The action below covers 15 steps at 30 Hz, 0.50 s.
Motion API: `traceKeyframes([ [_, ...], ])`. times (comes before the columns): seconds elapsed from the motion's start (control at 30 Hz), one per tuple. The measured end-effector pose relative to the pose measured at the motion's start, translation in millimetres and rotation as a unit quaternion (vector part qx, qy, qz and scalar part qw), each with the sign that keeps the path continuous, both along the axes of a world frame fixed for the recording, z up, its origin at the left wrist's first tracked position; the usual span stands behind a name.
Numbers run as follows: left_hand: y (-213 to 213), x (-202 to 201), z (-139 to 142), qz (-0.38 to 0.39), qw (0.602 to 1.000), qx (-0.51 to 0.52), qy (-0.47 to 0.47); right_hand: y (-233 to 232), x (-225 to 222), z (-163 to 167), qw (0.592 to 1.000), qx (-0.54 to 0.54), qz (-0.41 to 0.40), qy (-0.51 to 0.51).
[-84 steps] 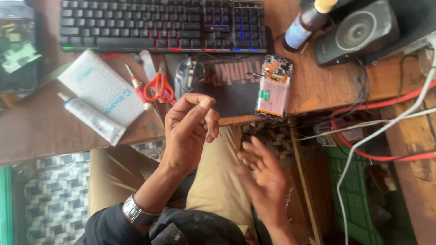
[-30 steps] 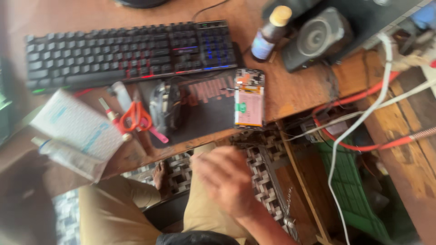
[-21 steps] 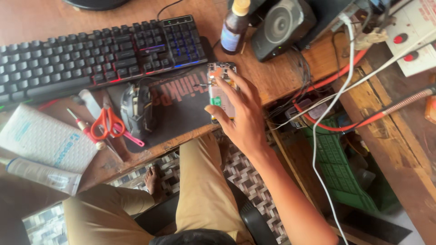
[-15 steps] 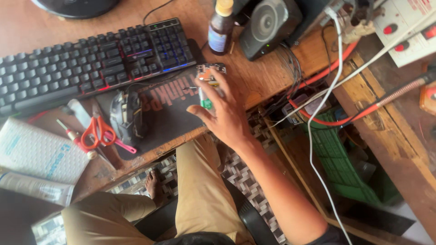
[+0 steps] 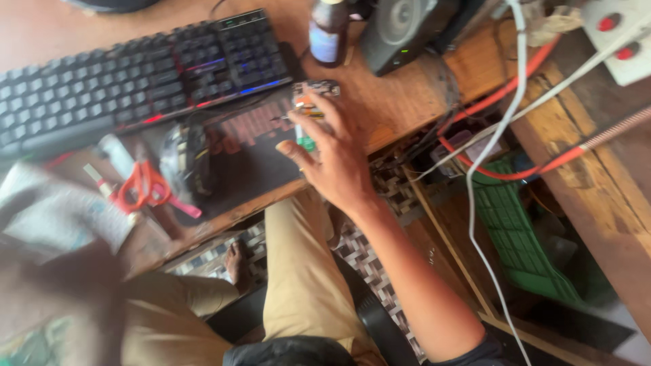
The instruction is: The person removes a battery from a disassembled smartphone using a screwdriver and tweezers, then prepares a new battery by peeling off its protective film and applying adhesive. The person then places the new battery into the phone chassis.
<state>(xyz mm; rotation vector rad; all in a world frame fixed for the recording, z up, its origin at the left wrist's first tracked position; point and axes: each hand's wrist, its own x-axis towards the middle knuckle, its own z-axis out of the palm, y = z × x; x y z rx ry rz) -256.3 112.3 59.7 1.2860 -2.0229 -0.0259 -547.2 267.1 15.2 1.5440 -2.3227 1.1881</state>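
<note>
Nearest the camera: the seated person's lap in tan trousers (image 5: 298, 285), with a bare foot (image 5: 237, 261) on a patterned mat below the table edge. Next out, right hand (image 5: 332, 152): fingers spread and curved down over an opened phone (image 5: 308, 102), fingertips touching its sides, thumb out to the left; whether it has closed into a grip cannot be told. Left hand: only a dark blur at near left, state not readable. Opened phone: back cover off, board and small green and orange parts exposed, lying on the right end of a dark desk mat (image 5: 251, 146) on the wooden table (image 5: 400, 102). Judged light, stiff and fragile; best held by the long side edges of the frame, clear of the bare board. Left of it, a black mouse (image 5: 186, 159), then red-handled scissors (image 5: 139, 190) and a white tube (image 5: 115, 152). Further out, a black backlit keyboard (image 5: 135, 74). Far edge: a brown bottle with white label (image 5: 327, 30), beside it a dark speaker (image 5: 400, 24). Right, off the table: red and white cables (image 5: 502, 115) over a green crate (image 5: 515, 230).
</note>
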Motion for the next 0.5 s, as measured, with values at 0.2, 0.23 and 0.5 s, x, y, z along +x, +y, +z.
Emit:
traceKeyframes([
  [0.2, 50.8, -110.7, 6.3, -0.470, 0.877, 0.087, 0.045, 6.1, 5.5, 13.4, 0.997, -0.031, 0.026, -0.069],
  [0.23, 55.1, -123.3, 8.5, -0.484, 0.870, 0.091, 0.040, 13.4, 6.5, 16.1, 0.998, -0.036, 0.029, -0.045],
  [0.5, 45.8, -173.3, -5.6, -0.539, 0.839, 0.078, 0.009, 40.0, -7.6, 15.9, 0.998, -0.025, 0.009, -0.050],
])
